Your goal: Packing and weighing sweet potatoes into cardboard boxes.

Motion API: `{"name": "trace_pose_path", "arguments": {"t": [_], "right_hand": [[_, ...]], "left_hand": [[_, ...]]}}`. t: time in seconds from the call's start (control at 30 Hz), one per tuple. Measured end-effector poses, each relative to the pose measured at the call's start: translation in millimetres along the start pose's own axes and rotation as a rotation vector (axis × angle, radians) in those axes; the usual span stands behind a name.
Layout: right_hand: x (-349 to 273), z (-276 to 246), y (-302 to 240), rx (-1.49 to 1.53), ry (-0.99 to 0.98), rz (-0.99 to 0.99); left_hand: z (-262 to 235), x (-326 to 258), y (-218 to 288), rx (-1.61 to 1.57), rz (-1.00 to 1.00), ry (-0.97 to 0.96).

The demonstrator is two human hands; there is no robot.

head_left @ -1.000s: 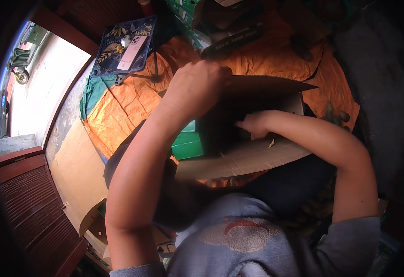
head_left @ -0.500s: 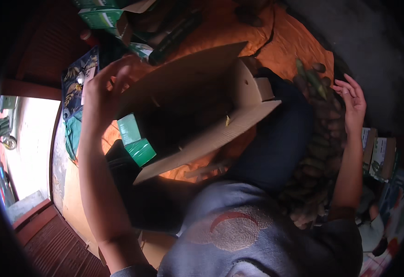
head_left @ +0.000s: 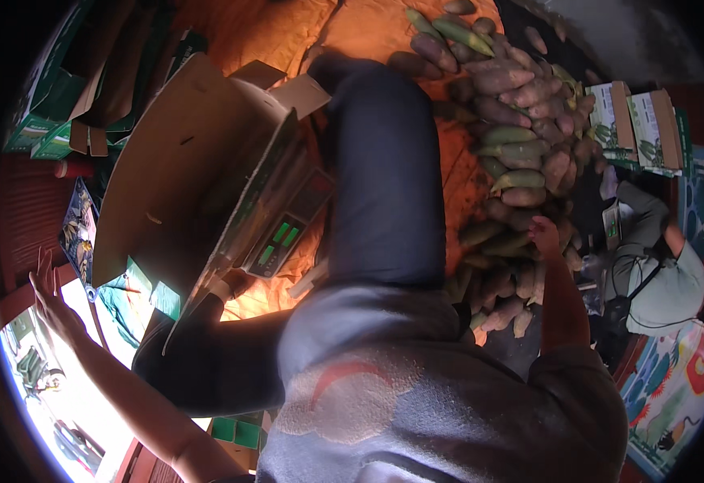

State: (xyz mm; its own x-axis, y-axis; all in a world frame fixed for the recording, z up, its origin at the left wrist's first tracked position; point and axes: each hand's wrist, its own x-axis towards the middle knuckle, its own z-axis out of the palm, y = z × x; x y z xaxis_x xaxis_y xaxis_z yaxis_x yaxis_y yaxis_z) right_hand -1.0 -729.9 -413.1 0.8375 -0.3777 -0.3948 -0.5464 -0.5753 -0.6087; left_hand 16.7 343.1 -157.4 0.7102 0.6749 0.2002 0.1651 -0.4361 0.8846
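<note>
An open cardboard box (head_left: 171, 153), brown inside, stands tilted in view to my left, its flaps up. Beside its near side a digital scale (head_left: 259, 262) shows a lit green display; whether the box rests on it is hidden. My left hand (head_left: 55, 302) is raised beyond the box's left side, fingers spread, with nothing in it. My right hand (head_left: 543, 235) is over a heap of long brown and green vegetables (head_left: 521, 153). Its fingers look loosely bent and apart, with nothing visible in them; whether they touch the heap I cannot tell.
An orange sheet (head_left: 263, 32) lies under the heap and box. More open green cartons (head_left: 78, 88) stand at the far left, and upright white-green cartons (head_left: 633, 125) at the right. A person (head_left: 658, 258) sits at the far right. My leg (head_left: 388, 177) lies between box and heap.
The view has swung right, bringing the heap and the other person into fuller sight. My right hand has come down to the heap; my left hand has moved from the box's edge outward.
</note>
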Motion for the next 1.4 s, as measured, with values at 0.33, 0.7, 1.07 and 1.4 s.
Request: {"name": "trace_pose_path", "arguments": {"t": [0.33,0.7,1.07,1.4], "right_hand": [[-17.9,51.0,164.3,0.057,-0.203,0.574],[-61.2,111.1,239.1,-0.563,-0.394,0.754],[-138.6,15.9,281.6,-0.503,-0.400,-0.007],[-115.8,160.0,-9.9,0.535,-0.772,0.023]], "left_hand": [[-56.9,-31.7,-34.4,0.263,-0.124,-0.009],[-89.2,-91.7,-109.4,0.564,-0.355,-0.271],[-128.7,-113.0,-157.4,0.538,-0.058,-0.119],[-28.5,-66.1,6.8,0.443,0.210,0.087]]}}
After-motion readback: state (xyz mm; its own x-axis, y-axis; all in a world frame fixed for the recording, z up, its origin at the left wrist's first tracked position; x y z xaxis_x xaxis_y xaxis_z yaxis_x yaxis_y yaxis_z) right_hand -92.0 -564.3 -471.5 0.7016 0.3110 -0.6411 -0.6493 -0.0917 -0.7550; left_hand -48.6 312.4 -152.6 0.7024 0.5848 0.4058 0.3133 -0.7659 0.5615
